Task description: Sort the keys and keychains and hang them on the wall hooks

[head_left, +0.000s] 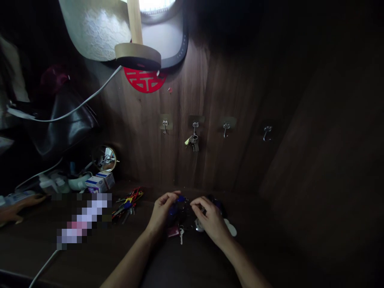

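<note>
My left hand [163, 208] is closed in a pinch, with a small blue-headed key [181, 198] at its fingertips. Opposite it, my right hand [208, 218] pinches with thumb and forefinger together; what lies between them is too small and dark to make out. Below and between the hands are a dark red tag [173, 231] and a silver key [181, 235]. A round metallic piece [199, 225] lies under my right hand, and a pale rounded tag [231, 228] shows beside its wrist. Shadow hides much of this pile.
Left of my hands lies a bunch of colourful keys [129, 205]. Farther left are small boxes [100, 182], a round mirror [106, 159] and a white cable [45, 266]. Hooks line the wooden wall, one bearing keys [194, 143]. A lamp [138, 54] stands above.
</note>
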A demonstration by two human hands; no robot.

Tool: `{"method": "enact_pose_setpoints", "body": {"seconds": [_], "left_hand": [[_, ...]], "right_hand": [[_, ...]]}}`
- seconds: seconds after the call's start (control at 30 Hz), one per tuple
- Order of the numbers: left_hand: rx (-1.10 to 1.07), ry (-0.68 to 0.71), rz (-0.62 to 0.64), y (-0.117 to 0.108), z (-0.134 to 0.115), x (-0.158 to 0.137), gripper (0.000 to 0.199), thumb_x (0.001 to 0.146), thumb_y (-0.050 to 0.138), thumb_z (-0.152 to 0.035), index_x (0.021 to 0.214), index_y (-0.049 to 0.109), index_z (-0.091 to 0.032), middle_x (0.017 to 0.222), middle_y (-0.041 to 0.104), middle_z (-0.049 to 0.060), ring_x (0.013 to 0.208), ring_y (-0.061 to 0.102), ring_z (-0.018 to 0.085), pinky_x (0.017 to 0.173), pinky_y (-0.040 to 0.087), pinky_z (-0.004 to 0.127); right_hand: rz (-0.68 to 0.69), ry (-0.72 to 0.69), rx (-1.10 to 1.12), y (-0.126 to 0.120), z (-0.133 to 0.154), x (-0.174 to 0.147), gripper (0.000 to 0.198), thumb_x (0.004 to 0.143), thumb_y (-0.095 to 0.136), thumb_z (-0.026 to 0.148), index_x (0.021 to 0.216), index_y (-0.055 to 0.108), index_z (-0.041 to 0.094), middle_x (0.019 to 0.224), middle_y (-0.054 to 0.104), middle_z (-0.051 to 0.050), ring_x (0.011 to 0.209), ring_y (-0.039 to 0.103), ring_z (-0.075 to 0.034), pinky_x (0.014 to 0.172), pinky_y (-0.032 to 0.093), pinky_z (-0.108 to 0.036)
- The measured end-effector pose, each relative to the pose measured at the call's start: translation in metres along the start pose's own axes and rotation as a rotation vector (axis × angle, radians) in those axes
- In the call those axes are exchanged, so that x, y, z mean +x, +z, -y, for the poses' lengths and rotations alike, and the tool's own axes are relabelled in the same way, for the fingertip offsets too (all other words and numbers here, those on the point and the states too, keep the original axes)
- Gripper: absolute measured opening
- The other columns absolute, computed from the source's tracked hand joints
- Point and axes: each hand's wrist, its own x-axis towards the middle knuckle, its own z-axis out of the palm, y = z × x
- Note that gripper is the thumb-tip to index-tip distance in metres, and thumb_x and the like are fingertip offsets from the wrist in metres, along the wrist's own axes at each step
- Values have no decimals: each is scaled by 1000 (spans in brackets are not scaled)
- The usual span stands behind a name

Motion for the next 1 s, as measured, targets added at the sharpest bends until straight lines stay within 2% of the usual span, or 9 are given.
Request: {"method": "enact_pose_setpoints", "body": {"seconds": [0.13,0.3,0.47,0.7,0.8,1.0], "left_hand": [[-146,-22,-30,-1,-4,4,28,67,69,-40,78,68,-15,104,68,10,91,61,19,77,45,26],[-47,67,-18,7,-24,15,29,67,70,-39,86,69,-17,105,68,8,89,62,18,79,45,26],[88,302,-74,26,-60,49,29,70,66,-40,84,69,-15,100,69,8,95,60,18,86,42,29],[268,630,-56,66,-110,106,22,76,59,-33,86,65,-14,90,69,6,85,61,15,80,46,26],[420,738,-50,79,-122,123,18,79,57,-30,86,65,-15,90,69,5,85,62,15,78,46,25],[739,833,-3,90,-129,134,10,80,57,-25,84,64,-19,91,69,2,82,63,15,75,45,24]], "right_hand": [[-167,-124,-217,-13,-30,-12,15,86,45,22,84,60,23,79,65,-3,77,60,-18,72,41,-31],[-256,-134,-292,-17,-57,-15,16,88,45,25,86,61,22,79,66,-4,76,60,-18,72,40,-32],[-295,-97,-289,-17,-59,-11,19,88,43,28,84,61,22,80,66,-4,76,61,-18,71,41,-31],[-261,-93,-270,-10,-61,-13,18,88,44,26,84,61,22,78,67,-3,74,62,-18,69,42,-30],[-272,-74,-256,-13,-62,-12,18,87,44,27,85,62,22,79,68,-3,74,63,-18,69,43,-30],[-290,-50,-223,-18,-60,-11,20,87,44,29,83,62,23,77,68,-2,70,63,-18,67,43,-30]]}}
